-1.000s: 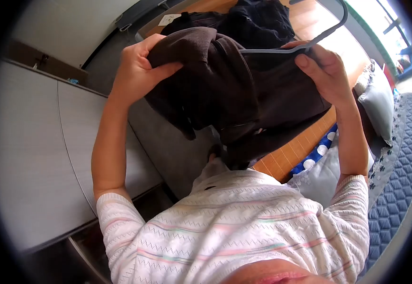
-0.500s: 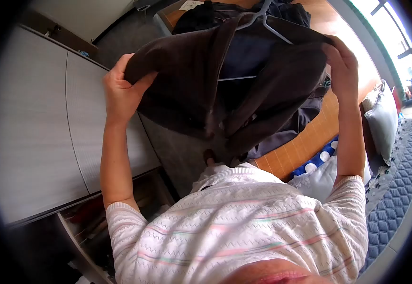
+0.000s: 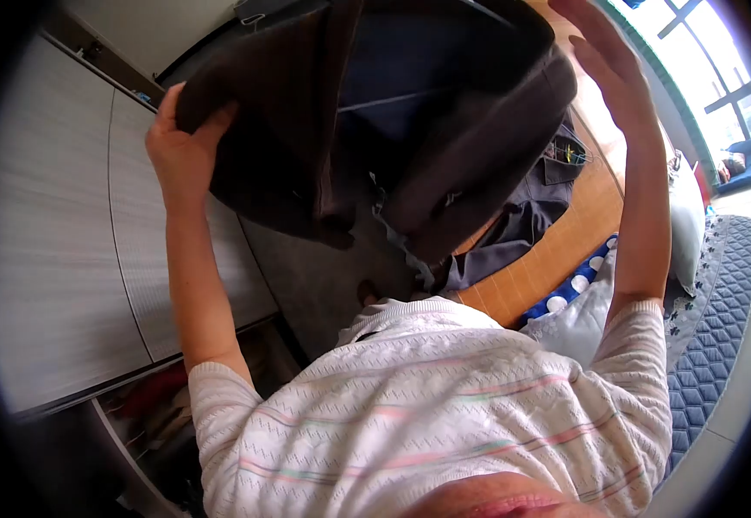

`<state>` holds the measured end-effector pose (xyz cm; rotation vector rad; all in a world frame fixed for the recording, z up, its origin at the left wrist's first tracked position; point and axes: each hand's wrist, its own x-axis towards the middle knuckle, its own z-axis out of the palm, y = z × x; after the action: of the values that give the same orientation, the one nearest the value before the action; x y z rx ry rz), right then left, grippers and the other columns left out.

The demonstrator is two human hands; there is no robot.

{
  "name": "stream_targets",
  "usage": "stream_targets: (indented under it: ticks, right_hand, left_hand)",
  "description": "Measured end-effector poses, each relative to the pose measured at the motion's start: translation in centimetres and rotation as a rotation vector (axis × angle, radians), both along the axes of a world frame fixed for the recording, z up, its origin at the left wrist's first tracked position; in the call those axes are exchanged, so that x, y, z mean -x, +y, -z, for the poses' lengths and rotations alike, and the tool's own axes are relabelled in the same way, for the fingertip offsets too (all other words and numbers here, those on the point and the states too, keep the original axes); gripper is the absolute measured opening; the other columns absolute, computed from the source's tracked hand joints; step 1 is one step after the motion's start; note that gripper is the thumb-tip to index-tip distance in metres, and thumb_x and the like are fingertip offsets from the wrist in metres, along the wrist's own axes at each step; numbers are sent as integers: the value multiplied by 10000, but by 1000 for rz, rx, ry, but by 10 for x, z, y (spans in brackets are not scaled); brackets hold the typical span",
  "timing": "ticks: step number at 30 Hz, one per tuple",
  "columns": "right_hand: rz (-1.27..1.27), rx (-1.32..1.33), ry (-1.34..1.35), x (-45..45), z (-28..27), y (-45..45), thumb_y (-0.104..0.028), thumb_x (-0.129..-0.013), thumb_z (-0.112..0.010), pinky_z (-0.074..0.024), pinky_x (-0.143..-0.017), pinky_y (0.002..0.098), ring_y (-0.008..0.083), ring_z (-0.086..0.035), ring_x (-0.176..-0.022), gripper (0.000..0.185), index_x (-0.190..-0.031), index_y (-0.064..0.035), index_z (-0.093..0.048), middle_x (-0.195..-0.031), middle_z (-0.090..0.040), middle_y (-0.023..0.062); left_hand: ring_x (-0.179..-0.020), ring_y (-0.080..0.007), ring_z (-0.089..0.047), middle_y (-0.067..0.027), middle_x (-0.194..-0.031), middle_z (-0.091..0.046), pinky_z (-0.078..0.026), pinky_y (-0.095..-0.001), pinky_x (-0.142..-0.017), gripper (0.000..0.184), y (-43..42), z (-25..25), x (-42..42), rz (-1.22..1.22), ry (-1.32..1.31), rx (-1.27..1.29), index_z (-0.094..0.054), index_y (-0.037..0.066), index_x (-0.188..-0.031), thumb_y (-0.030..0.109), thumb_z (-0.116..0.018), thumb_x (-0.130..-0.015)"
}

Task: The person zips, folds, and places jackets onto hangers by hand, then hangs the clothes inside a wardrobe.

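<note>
A dark brown jacket [image 3: 263,129] hangs open in front of me, with its dark lining [image 3: 419,52] and a thin pale bar showing inside. My left hand [image 3: 184,151] is closed on the jacket's left shoulder area, thumb in front and fingers behind. At the upper right, my right hand [image 3: 609,65] has its fingers stretched out and apart beside the jacket's other shoulder. A narrow gap shows between this hand and the cloth; whether the fingertips touch it at the top edge I cannot tell. The hanger's hook is out of view.
Dark clothes [image 3: 522,207] lie on a wooden bench or bed edge [image 3: 501,289] beyond the jacket. Pale cabinet doors [image 3: 56,216] stand at left, above an open drawer [image 3: 125,449]. A white pillow [image 3: 684,233], a quilted blue mat [image 3: 716,345] and a window are at right.
The jacket has risen and moved left with my left hand. My right hand has let go of the jacket's shoulder and moved up, fingers spread. The hanger's hook has left the view.
</note>
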<state>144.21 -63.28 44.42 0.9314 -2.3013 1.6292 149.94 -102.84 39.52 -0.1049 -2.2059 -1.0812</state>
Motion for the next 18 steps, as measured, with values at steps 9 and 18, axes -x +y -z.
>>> stream_targets:
  ticks: [9,18]
  right_hand:
    - [-74,-409,-142,13,38,-30,-201,-834,-613,-470,-788,236,137,-594,-882,294,-1053,-6,-591,-975,-623,70]
    - [-142,217,-301,-27,21,-95,-91,-844,-576,-448,-807,258,132,-559,-873,267,-1089,10,-554,-963,-606,55]
  left_hand:
    - [-847,-169,-602,-66,-951,-646,-471,-289,-756,317,-80,-20,39,-11,45,117,-608,53,-1047,73,-677,-738]
    - [-967,-251,-585,-113,-1059,-610,-456,-338,-823,317,-102,-74,140,-219,365,831,-588,70,-1095,199,-604,-806]
